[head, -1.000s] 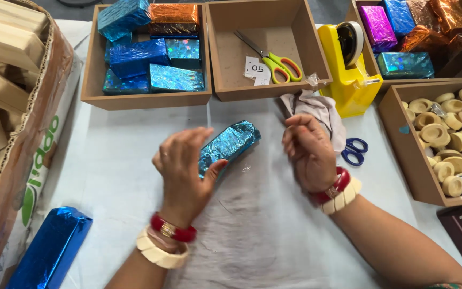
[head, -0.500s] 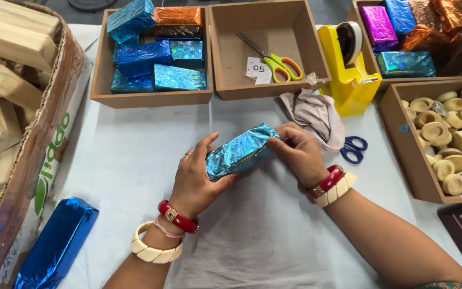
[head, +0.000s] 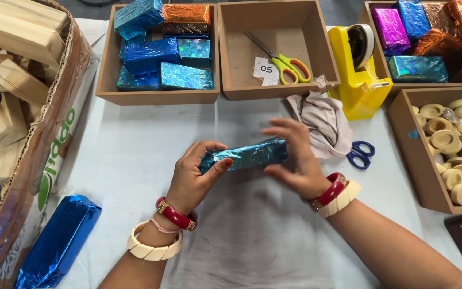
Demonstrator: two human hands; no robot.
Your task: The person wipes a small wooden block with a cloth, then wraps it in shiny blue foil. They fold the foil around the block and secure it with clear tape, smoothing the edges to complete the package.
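A block wrapped in shiny teal foil (head: 247, 154) lies level between both hands, just above the white table cover (head: 135, 155). My left hand (head: 191, 174) grips its left end with thumb and fingers. My right hand (head: 295, 158) cups the right end, thumb below and fingers spread over the top. Both wrists wear red and cream bangles.
A wooden tray of foil-wrapped blocks (head: 159, 53) and a tray holding scissors (head: 284, 61) stand at the back. A yellow tape dispenser (head: 356, 69), grey cloth (head: 322, 120) and blue scissors (head: 360, 154) lie right. Wooden rings (head: 455, 144) fill a right tray. A carton of wood blocks (head: 12, 80) and a blue foil roll (head: 60, 241) are left.
The block was held by my left hand alone while my right hand was at the cloth. My right hand came onto its right end, and the block turned level.
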